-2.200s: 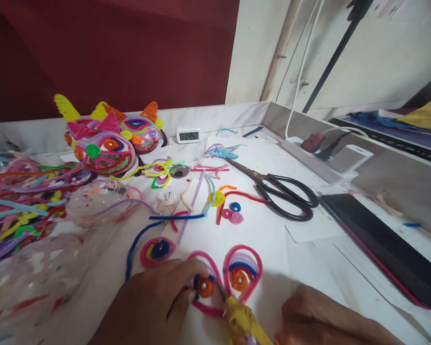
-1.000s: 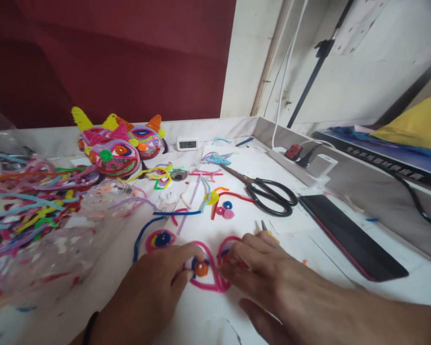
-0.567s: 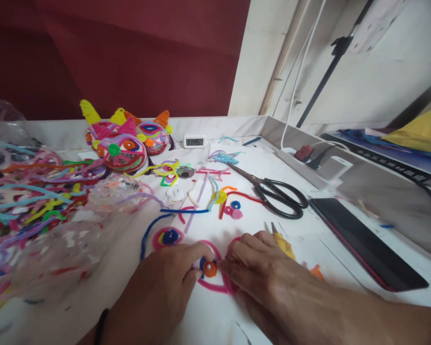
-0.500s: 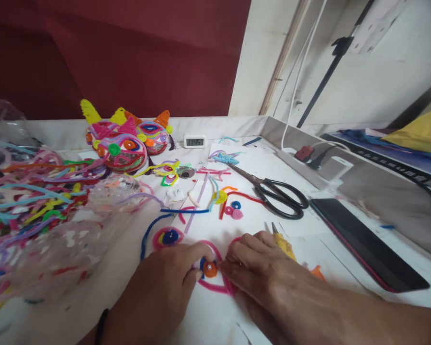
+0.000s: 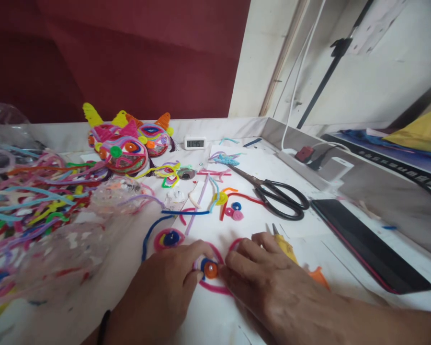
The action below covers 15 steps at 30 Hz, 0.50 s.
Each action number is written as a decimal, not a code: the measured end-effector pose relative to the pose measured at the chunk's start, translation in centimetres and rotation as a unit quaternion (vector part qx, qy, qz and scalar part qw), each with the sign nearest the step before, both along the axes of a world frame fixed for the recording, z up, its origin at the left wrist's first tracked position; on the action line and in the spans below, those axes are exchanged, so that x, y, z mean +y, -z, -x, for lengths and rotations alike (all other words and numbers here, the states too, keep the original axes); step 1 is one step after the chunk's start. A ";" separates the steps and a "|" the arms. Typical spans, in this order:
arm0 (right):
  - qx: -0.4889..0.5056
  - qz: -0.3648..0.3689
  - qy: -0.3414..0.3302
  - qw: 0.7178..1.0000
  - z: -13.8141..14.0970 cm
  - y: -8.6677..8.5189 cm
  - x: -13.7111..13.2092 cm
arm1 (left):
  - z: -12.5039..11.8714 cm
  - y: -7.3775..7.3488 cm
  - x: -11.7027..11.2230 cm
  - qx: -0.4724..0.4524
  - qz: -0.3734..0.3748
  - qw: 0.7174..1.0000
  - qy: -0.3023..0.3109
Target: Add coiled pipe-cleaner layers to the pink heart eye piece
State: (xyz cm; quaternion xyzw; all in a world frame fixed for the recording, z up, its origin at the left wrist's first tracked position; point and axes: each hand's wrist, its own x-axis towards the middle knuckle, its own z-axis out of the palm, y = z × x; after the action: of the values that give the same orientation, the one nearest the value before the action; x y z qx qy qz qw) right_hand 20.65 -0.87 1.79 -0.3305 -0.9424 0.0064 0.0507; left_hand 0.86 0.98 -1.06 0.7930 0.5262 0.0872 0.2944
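Note:
Between my hands lies an eye-shaped piece of coiled pipe cleaner [image 5: 210,270], orange at its centre with a white bead, edged in blue and lilac. My left hand [image 5: 168,273] pinches its left edge between thumb and index finger. A pink pipe cleaner [image 5: 216,288] curves around the piece on the white paper. My right hand [image 5: 258,266] has its fingers bent and closed on the pink pipe cleaner at the right of the piece; its fingertips are partly hidden. Just beyond my left hand sits a finished-looking pink, yellow and blue coil [image 5: 169,238].
Black-handled scissors [image 5: 282,199], yellow-handled pliers [image 5: 284,247] and a phone [image 5: 369,244] lie to the right. A heap of pipe cleaners [image 5: 39,201] and plastic bags spreads left. Colourful animal-like masks [image 5: 125,152] and a small digital clock [image 5: 194,143] stand at the back.
My right hand's fingers have shifted slightly at the pink pipe cleaner. More of the blue and lilac edge shows beside my left thumb; the left hand keeps its pinch.

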 end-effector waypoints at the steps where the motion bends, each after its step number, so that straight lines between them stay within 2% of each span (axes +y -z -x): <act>1: -0.001 -0.007 0.002 1.000 0.0 -0.1 0.0 | 0.0 -0.1 0.0 0.005 0.003 1.000 -0.010; 5: 0.005 -0.015 -0.001 1.000 0.1 -0.1 -0.1 | 0.0 -0.1 0.0 0.021 0.023 0.999 -0.031; 11: -0.026 0.030 0.003 0.999 0.1 1.5 0.3 | -0.1 0.0 0.2 0.033 0.041 0.998 -0.044; 15: -0.055 0.049 -0.003 0.997 0.2 1.5 0.7 | 0.1 0.0 0.2 0.031 0.031 0.998 -0.046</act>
State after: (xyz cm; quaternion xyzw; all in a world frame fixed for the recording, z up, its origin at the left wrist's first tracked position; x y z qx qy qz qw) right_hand 20.42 -0.22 0.32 -0.3300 -0.9432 0.0343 -0.0173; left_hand 0.75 1.17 -1.06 0.7606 0.5736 0.0596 0.2982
